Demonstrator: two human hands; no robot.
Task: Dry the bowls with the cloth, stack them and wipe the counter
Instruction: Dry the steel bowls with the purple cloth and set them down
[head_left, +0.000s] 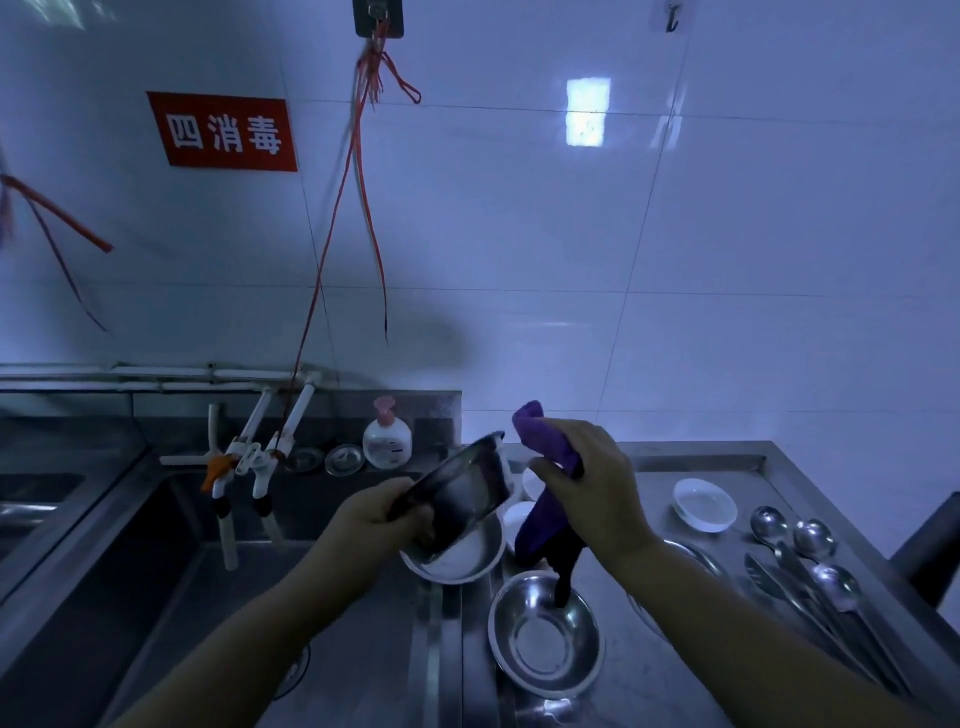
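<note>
My left hand (387, 517) grips a steel bowl (460, 493) by its rim and holds it tilted in the air over the edge between sink and counter. My right hand (589, 483) holds a purple cloth (543, 519) just right of that bowl; the cloth hangs down past my wrist. Below the raised bowl another steel bowl (462, 558) sits upright. A third steel bowl (545, 631) stands on the counter nearer to me. My right forearm partly hides one more metal bowl (698, 558).
A deep steel sink (249, 613) lies at the left, with taps (244, 467) and a soap bottle (387, 439) behind it. On the steel counter (649, 670) at the right are a white dish (704, 504) and several spoons and utensils (810, 561). Small white dishes (519, 512) sit behind the bowls.
</note>
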